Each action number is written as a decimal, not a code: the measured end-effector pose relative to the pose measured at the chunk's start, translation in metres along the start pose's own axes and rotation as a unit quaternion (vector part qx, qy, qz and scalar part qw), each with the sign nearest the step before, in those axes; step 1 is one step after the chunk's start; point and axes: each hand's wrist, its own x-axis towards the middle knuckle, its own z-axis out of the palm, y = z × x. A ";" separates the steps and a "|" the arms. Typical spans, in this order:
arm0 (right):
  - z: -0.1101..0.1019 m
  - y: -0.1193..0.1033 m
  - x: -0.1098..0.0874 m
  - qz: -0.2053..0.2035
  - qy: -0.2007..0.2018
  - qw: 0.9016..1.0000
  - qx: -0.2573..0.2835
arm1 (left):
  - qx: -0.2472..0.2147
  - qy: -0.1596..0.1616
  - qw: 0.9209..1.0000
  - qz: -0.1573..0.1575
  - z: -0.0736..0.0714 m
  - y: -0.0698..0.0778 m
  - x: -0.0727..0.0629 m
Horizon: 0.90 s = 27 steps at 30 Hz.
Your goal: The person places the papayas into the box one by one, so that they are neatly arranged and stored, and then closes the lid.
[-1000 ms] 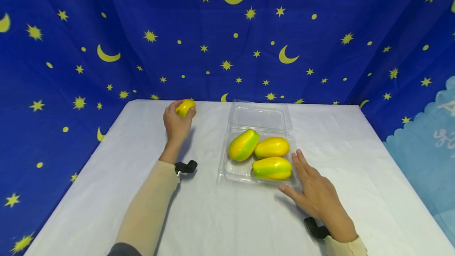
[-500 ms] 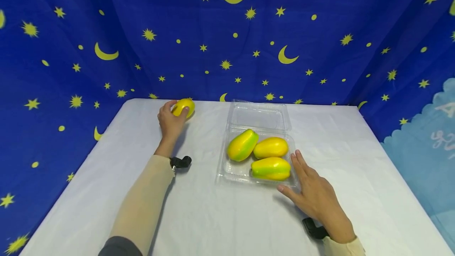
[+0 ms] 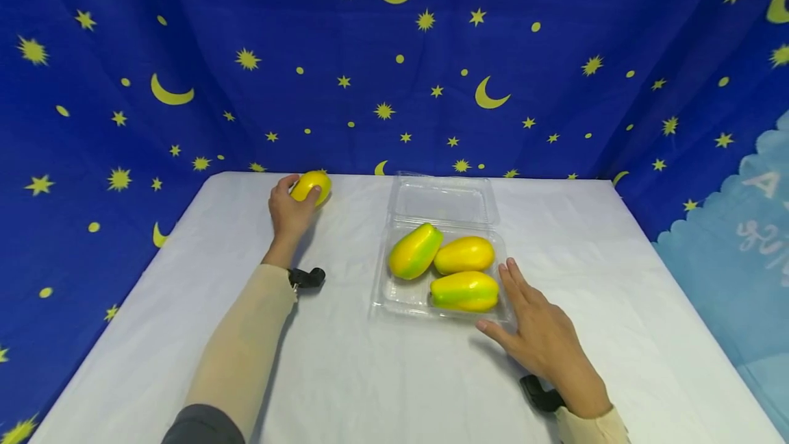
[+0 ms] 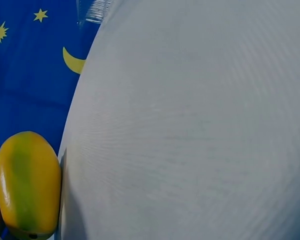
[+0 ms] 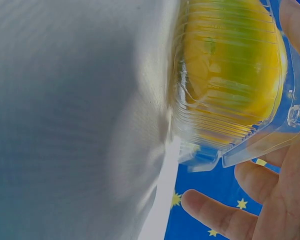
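Observation:
My left hand (image 3: 287, 214) holds a yellow-green papaya (image 3: 316, 185) at the table's back left, its thumb on the near side and fingers on the left. In the left wrist view the same papaya (image 4: 27, 185) lies close against the white table surface; whether it touches is unclear. An opened clear plastic clamshell box (image 3: 407, 300) holds a tilted papaya (image 3: 414, 252) on the left, another papaya (image 3: 465, 255) on the right and a third papaya (image 3: 464, 292) in front. My right hand (image 3: 545, 334) has straight fingers beside the box's right wall, thumb near its front corner.
The box's raised lid (image 3: 442, 200) lies back toward the rear table edge. A white cloth covers the table (image 3: 382, 375). Behind hangs a blue curtain (image 3: 296, 33) with moons and stars; a light blue cloth (image 3: 727, 266) hangs at the right.
My left hand has shifted slightly left, and more of the papaya in it shows. The right hand and the box stay put; the whole view has drifted a little.

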 end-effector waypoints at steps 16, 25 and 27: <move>-0.002 -0.001 0.001 -0.002 0.006 1.000 0.000 | 0.000 -0.012 1.000 -0.001 0.000 -0.008 0.003; 0.000 -0.002 0.001 0.005 0.001 1.000 0.002 | 0.018 -0.024 1.000 -0.008 -0.001 -0.009 0.004; 0.000 -0.002 0.001 0.005 0.001 1.000 0.001 | 0.020 -0.023 1.000 -0.004 0.000 -0.010 0.004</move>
